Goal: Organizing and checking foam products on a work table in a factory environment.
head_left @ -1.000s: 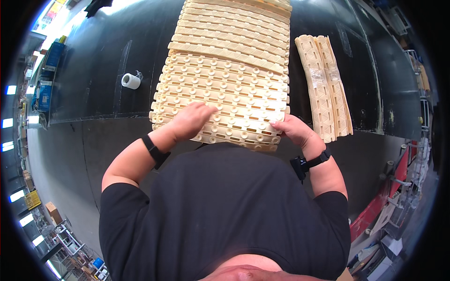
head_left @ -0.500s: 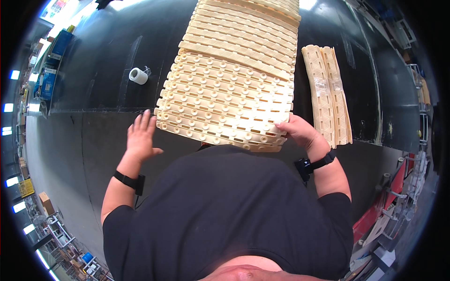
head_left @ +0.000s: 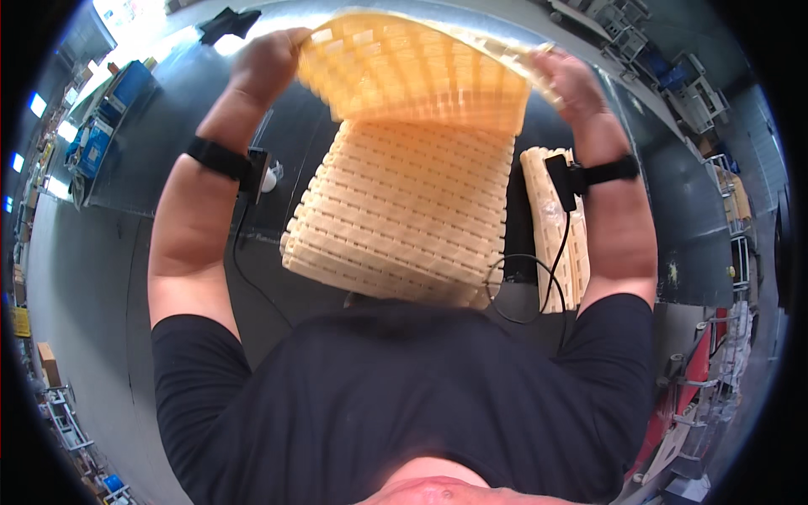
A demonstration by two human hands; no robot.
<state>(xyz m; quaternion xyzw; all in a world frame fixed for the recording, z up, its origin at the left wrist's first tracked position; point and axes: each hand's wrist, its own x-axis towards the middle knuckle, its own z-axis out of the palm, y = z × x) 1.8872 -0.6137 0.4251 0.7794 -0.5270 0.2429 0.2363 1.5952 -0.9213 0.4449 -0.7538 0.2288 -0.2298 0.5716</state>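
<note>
A beige slatted plastic mat lies across the dark table, its near end toward my body. The far part of the mat is lifted and curved, and light shines orange through it. My left hand is closed on the lifted part's left corner. At the opposite corner my right hand is closed on the edge, somewhat blurred by motion. Both arms reach far forward, with a black strap and small device on each wrist. Right of the mat, a bundle of beige slatted strips wrapped in clear film is partly hidden by my right forearm.
A white roll shows partly behind my left wrist. Blue boxes stand at the table's left end. A black object lies at the far left. Thin black cables hang from both wrist devices, one looping over the mat's near right corner.
Both hands have moved from the mat's near end to far forward. My left hand, open before, now grips a corner. The mat's studded near section has gone from view; a lifted part shows at the far end.
</note>
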